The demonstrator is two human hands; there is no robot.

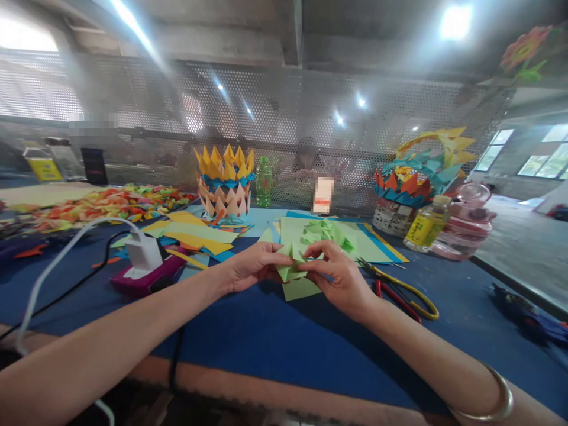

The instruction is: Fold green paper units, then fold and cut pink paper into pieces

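Observation:
A pale green folded paper piece (290, 269) is held between my two hands above the blue table. My left hand (254, 264) pinches its left side, thumb on top. The fingers of my right hand (335, 273) close on its right edge. Below lies a flat green paper sheet (304, 290). Just behind my hands, several crumpled-looking green folded pieces (326, 234) rest on a stack of coloured paper (381, 245). Red-handled pliers (397, 299) and yellow-handled scissors (428, 302) lie right of my right hand.
A tiered paper basket (225, 183) and green bottle (264, 183) stand at the back. On the left are a purple power strip (142, 275) with a white charger (142, 251) and a heap of folded paper bits (110, 204). A yellow-labelled bottle (426, 225) stands right.

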